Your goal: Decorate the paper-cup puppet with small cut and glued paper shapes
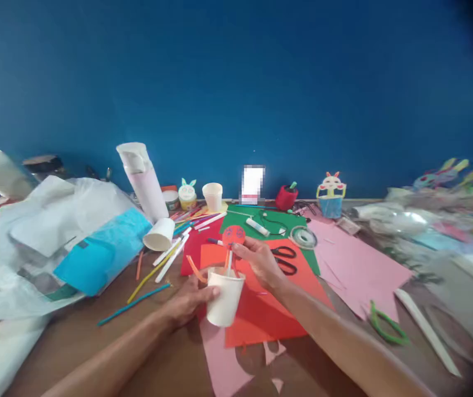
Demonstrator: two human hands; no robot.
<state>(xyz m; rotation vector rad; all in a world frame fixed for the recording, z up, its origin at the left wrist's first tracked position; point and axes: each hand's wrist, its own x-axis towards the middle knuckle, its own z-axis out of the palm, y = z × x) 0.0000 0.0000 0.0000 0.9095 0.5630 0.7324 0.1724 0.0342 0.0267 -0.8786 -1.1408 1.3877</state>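
My left hand point(192, 300) is wrapped round a white paper cup point(224, 303), held upright over the coloured sheets. An orange strip point(196, 269) sticks out near its left rim. With thumb and fingers my right hand point(261, 259) pinches a round orange paper face point(233, 235) with blue drawn marks, above the cup's mouth. Below the face a white stick point(229, 262) reaches down into the cup, with an orange strip close to it. Where the stick ends inside the cup is hidden. Black-handled scissors point(286, 259) lie just right of my right hand.
Orange point(269, 325), green and pink sheets point(356, 264) cover the middle and right. Plastic bags crowd the left point(95, 204) and right. Pipe cleaners point(132, 304), a tipped paper cup point(159, 234), a tape roll point(303, 237) and a glue stick point(258, 226) lie around. A blue wall stands behind.
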